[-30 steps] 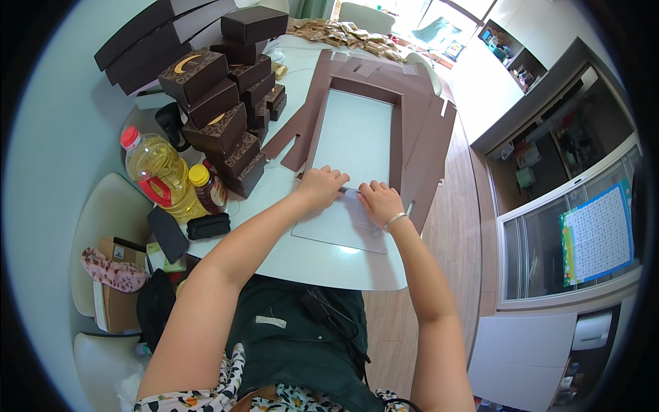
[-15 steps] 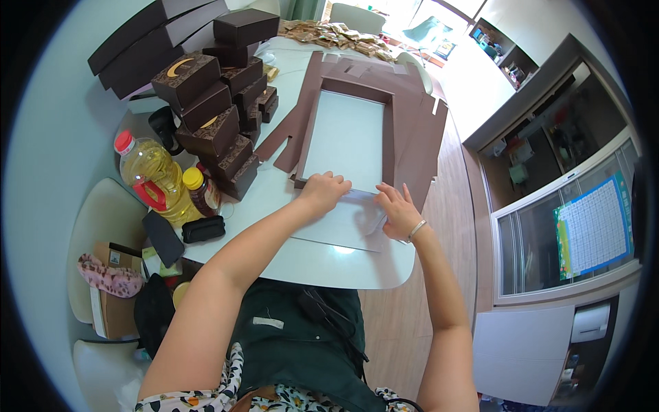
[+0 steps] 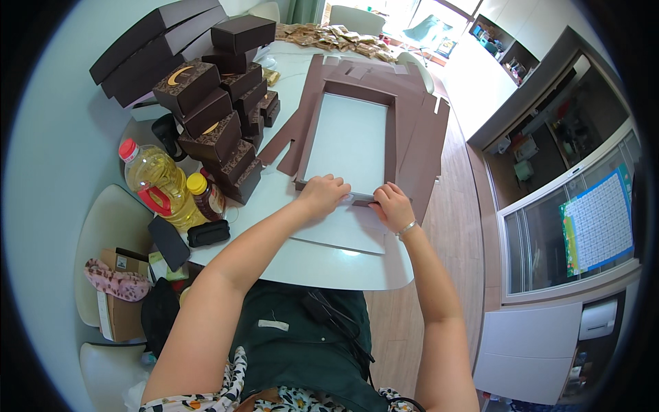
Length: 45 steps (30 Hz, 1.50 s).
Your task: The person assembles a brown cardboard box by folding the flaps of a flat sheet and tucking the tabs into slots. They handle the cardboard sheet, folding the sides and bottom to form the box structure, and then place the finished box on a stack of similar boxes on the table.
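Observation:
A shallow brown cardboard box frame [image 3: 390, 141] with a pale inside lies on the table, on top of flat brown cardboard sheets [image 3: 422, 130]. My left hand [image 3: 324, 195] has its fingers curled over the near wall, by the near left corner. Close to the near right corner, my right hand [image 3: 392, 206] pinches the same wall, thumb and fingers together. A bit of clear film or tape seems to show between the hands along that wall. In front of the box lies a thin pale sheet [image 3: 343, 233].
Stacked dark brown boxes [image 3: 213, 141] stand left of the frame. Near them are an oil bottle [image 3: 161, 182], a yellow-capped jar [image 3: 206, 196], a black pouch [image 3: 209, 233] and a phone-like dark slab [image 3: 169, 243]. Many small gold packets [image 3: 336, 40] cover the table's far end.
My right hand has closed from spread fingers into a pinch on the near wall. The clear film by it is no longer lifted. My left hand stays at its corner.

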{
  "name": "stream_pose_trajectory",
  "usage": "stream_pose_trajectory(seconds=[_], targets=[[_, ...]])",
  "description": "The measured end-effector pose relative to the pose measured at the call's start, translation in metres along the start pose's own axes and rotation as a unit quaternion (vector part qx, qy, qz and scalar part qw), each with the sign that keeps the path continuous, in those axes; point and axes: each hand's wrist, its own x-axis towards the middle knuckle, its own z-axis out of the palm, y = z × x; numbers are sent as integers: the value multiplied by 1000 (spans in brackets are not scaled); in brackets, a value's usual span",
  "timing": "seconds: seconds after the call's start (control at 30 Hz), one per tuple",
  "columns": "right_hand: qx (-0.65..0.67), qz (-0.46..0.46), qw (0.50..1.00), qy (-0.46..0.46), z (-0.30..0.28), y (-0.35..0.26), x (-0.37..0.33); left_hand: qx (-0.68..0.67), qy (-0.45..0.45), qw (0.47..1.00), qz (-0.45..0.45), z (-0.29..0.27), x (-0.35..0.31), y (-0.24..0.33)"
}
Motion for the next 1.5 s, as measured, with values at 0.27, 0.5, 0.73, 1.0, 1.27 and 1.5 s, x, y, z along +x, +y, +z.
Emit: stream_pose_trajectory(seconds=[0.27,0.5,0.73,1.0,1.27,1.5], targets=[[-25,32,998,44,15,-5,-4,29,-63,995,72,-25,-8,9],[-42,23,999,18,14,-5,-3,36,-154,975,157,-34,-33,40],[-33,21,999,33,15,-6,0,121,-101,979,126,-10,-38,63],[1,59,998,-18,11,2,1,222,-50,973,49,-1,-21,64],[157,136,954,-216,-9,18,16,140,-210,967,34,-39,17,51],[496,300,787,-211,-38,19,22,-2,-232,973,9,-68,40,29]])
